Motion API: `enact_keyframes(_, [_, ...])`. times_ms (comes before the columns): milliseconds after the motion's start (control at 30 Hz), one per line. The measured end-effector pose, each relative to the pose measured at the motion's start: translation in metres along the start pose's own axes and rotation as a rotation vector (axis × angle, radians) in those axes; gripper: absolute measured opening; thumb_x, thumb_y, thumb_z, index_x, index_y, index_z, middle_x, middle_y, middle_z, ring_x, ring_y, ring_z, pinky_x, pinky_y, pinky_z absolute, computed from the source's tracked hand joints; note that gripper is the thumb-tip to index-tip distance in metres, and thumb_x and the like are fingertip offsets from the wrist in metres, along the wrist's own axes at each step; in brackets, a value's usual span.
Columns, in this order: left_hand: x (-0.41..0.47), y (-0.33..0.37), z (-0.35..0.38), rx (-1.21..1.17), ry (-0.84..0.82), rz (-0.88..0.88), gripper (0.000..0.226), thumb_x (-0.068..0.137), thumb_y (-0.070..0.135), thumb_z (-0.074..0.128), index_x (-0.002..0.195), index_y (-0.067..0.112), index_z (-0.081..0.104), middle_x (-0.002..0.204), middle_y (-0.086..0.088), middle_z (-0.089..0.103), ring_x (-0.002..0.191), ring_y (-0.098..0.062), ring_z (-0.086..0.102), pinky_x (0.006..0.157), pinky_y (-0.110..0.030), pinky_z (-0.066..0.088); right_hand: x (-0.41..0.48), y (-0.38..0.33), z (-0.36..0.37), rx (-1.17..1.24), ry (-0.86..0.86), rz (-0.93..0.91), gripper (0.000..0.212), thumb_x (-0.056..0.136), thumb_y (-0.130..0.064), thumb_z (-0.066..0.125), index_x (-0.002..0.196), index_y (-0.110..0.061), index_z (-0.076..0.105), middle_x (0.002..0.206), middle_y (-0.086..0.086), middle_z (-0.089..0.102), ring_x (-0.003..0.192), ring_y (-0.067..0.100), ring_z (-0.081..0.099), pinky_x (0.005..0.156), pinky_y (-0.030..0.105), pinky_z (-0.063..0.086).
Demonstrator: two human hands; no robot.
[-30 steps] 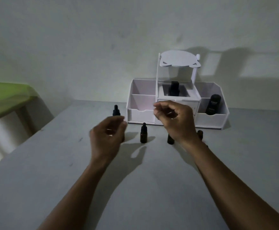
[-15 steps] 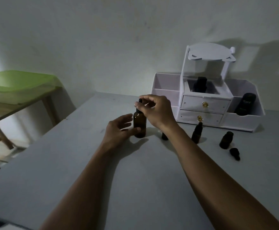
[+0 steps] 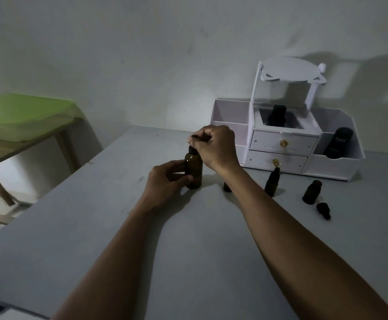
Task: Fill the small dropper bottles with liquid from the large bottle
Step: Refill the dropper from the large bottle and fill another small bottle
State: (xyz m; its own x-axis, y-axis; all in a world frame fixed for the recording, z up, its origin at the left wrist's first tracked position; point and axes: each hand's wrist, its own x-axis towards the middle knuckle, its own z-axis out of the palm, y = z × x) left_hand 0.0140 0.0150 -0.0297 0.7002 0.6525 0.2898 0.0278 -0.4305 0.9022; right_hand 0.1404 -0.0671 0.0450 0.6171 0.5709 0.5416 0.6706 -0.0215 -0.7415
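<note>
Left hand grips the upright large bottle while right hand pinches its cap

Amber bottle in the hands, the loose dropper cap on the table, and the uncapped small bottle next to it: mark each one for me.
Amber bottle (image 3: 194,170): head view, glass body.
Loose dropper cap (image 3: 323,210): head view, lying on its side.
Uncapped small bottle (image 3: 311,192): head view, middle of body.

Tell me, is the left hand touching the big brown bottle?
Touching. The head view shows the left hand wrapping its fingers against the brown bottle.
</note>
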Motion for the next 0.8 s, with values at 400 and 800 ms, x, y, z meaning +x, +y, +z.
enact_keyframes(400, [0.001, 0.000, 0.000, -0.011, 0.060, -0.007, 0.073, 0.075, 0.023, 0.084, 0.141, 0.024, 0.052, 0.123, -0.004, 0.067, 0.104, -0.011, 0.067, 0.078, -0.018, 0.053, 0.029, -0.050, -0.067, 0.186, 0.073, -0.132, 0.010, 0.085, -0.017, 0.075, 0.090, -0.010, 0.078, 0.078, -0.001, 0.077, 0.071, 0.005, 0.073, 0.074, 0.020, 0.060])
enact_keyframes(800, [-0.042, 0.092, 0.082, -0.072, 0.313, 0.361, 0.022, 0.083, 0.024, 0.078, 0.101, 0.015, 0.070, 0.076, 0.003, 0.070, 0.068, -0.011, 0.068, 0.064, -0.019, 0.052, 0.006, -0.028, -0.220, 0.226, 0.222, -0.086, 0.012, 0.085, -0.016, 0.077, 0.095, -0.010, 0.076, 0.076, -0.007, 0.077, 0.074, 0.011, 0.076, 0.065, 0.025, 0.059])
